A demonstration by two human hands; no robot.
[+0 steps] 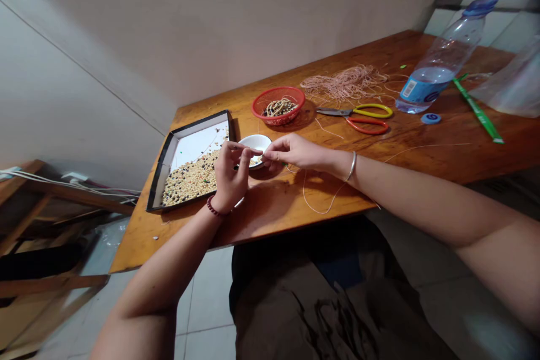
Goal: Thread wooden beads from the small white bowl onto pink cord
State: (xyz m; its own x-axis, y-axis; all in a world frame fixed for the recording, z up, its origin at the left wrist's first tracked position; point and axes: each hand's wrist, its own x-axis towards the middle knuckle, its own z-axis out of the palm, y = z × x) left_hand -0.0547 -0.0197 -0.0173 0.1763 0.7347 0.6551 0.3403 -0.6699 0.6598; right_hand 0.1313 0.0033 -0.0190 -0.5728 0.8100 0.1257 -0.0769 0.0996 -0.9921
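Over a small white bowl [256, 141], my two hands meet with their fingertips almost touching. My left hand [232, 171] has thumb and forefinger brought together; whatever is between them is too small to make out. In a pinch, my right hand [293, 152] holds what looks like the end of a thin thread. Loose thread [319, 212] loops across the table below my right wrist. Left of my hands lies a shallow black-edged tray [155, 187] with many cream, dark and a few green beads [192, 177]. Some pale beads show inside the bowl.
Behind the bowl stands a red basket [278, 120] of strung beads. Scissors [354, 115] with yellow and red handles lie right of it, before a pile of pink thread [343, 83]. Further right are a water bottle [442, 62], blue cap [431, 118] and green strip [478, 111].
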